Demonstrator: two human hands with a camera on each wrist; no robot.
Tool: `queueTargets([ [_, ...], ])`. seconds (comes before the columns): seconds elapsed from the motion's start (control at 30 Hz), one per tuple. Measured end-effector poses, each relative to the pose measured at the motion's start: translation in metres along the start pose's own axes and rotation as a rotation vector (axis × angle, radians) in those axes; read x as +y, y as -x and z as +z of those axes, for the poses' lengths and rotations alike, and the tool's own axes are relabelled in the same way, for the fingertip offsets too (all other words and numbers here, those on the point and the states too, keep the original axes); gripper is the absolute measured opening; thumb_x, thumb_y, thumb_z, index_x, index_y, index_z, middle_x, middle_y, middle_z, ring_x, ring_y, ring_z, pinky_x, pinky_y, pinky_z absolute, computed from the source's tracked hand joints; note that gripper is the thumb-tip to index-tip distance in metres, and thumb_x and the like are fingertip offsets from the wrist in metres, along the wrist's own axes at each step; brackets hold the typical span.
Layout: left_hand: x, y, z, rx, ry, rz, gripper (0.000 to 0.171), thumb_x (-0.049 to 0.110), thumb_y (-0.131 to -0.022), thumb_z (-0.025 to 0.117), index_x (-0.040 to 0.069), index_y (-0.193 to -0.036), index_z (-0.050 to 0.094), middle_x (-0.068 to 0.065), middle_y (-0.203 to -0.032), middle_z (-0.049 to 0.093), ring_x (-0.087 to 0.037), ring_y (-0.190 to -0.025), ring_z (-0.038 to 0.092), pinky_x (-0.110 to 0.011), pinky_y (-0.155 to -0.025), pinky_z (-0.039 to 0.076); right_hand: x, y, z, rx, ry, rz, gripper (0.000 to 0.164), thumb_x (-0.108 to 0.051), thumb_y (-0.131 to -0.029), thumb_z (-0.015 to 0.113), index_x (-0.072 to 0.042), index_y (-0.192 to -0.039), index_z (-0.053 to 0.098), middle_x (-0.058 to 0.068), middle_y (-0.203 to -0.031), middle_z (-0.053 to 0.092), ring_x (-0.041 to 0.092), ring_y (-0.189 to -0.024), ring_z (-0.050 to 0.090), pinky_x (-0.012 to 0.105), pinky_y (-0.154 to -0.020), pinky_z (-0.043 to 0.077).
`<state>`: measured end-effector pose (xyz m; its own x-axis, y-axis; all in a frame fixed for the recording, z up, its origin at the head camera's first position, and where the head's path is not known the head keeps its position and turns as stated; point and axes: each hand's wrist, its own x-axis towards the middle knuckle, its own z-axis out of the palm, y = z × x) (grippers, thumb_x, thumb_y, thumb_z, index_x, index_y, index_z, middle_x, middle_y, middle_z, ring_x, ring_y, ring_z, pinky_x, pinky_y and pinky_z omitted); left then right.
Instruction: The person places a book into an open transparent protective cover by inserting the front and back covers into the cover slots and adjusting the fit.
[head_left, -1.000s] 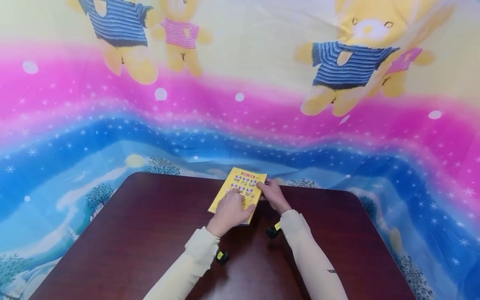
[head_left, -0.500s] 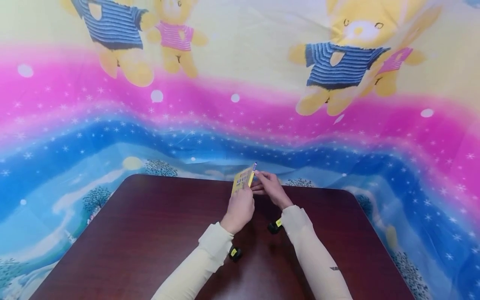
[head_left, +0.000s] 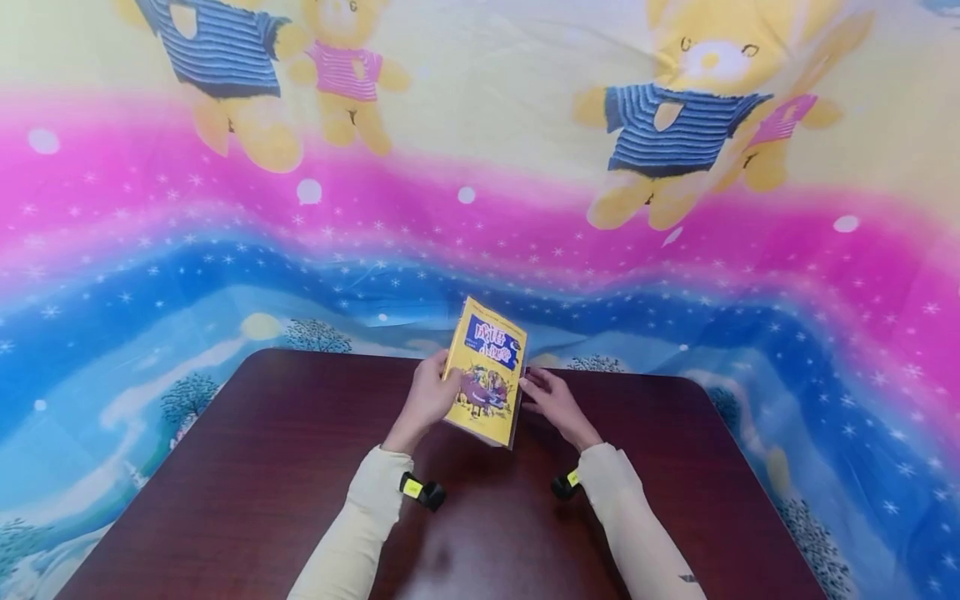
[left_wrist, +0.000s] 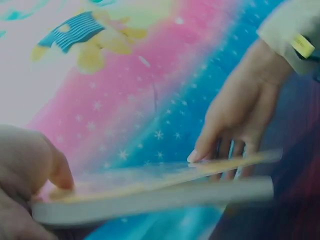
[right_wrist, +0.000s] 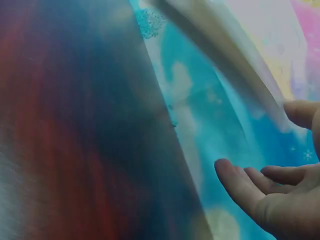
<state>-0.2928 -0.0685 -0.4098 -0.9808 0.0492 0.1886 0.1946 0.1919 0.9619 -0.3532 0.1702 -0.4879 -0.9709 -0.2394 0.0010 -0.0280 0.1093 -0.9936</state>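
A yellow book point(head_left: 498, 421), its front cover showing a blue title panel and a cartoon picture, is held tilted above the table. My left hand point(head_left: 426, 398) grips its left edge, thumb on the cover and the other fingers behind. At the opposite edge is my right hand point(head_left: 561, 410). In the right wrist view its thumb touches the cover's edge, while the other fingers of the right hand point(right_wrist: 285, 195) spread loosely below, apart from the book point(right_wrist: 220, 50). The left wrist view has the book point(left_wrist: 150, 202) edge-on, its cover slightly lifted from the pages.
A dark reddish-brown table point(head_left: 300, 467) with rounded corners lies under the hands. Behind it hangs a cloth backdrop point(head_left: 480, 242) printed with bears and snowflakes. A black wrist camera point(head_left: 423, 492) sits on the left cuff, another wrist camera point(head_left: 564, 485) on the right.
The book has been turned over from its yellow back to its front cover. My left hand has shifted from the book's back to its left edge. The right hand has loosened and moved slightly right.
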Motion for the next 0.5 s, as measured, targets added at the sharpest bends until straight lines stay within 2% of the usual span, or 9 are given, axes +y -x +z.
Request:
queueTargets([
  [0.1,-0.008,0.0,-0.003,-0.044,0.168,-0.035,0.035,0.003,-0.103,0.044,-0.004,-0.134,0.057,-0.023,-0.093,0.073,-0.026,-0.068,0.074,-0.036,-0.058,0.061,0.003,0.007,0.006,-0.052,-0.041,0.045,0.055,-0.036,-0.109,0.048,-0.001,-0.152,0.043,0.024,-0.137,0.059,0.032,-0.119,0.065,0.05,-0.097,0.056],
  [0.2,-0.021,0.0,-0.002,-0.091,0.269,-0.068,0.037,0.006,-0.107,0.041,-0.003,-0.14,0.053,-0.025,-0.101,0.073,-0.027,-0.076,0.075,-0.038,-0.065,0.063,0.005,0.011,0.011,-0.084,-0.088,0.07,0.051,-0.037,-0.11,0.042,-0.004,-0.148,0.05,0.019,-0.127,0.066,0.027,-0.109,0.07,0.046,-0.092,0.059],
  [0.33,-0.04,-0.001,0.0,-0.141,0.318,-0.089,0.039,0.009,-0.109,0.038,-0.001,-0.146,0.048,-0.027,-0.114,0.07,-0.028,-0.086,0.075,-0.039,-0.072,0.063,0.009,0.013,0.014,-0.023,-0.111,0.05,0.044,-0.031,-0.11,0.047,-0.003,-0.143,0.055,0.017,-0.12,0.071,0.025,-0.1,0.073,0.042,-0.083,0.062],
  [0.5,-0.061,0.0,0.0,-0.193,0.305,-0.078,0.043,0.007,-0.11,0.039,-0.001,-0.152,0.04,-0.029,-0.129,0.064,-0.035,-0.1,0.073,-0.04,-0.078,0.063,0.015,0.013,0.011,0.071,-0.057,0.033,0.038,-0.023,-0.107,0.055,-0.001,-0.137,0.059,0.018,-0.115,0.073,0.024,-0.091,0.075,0.036,-0.075,0.062],
])
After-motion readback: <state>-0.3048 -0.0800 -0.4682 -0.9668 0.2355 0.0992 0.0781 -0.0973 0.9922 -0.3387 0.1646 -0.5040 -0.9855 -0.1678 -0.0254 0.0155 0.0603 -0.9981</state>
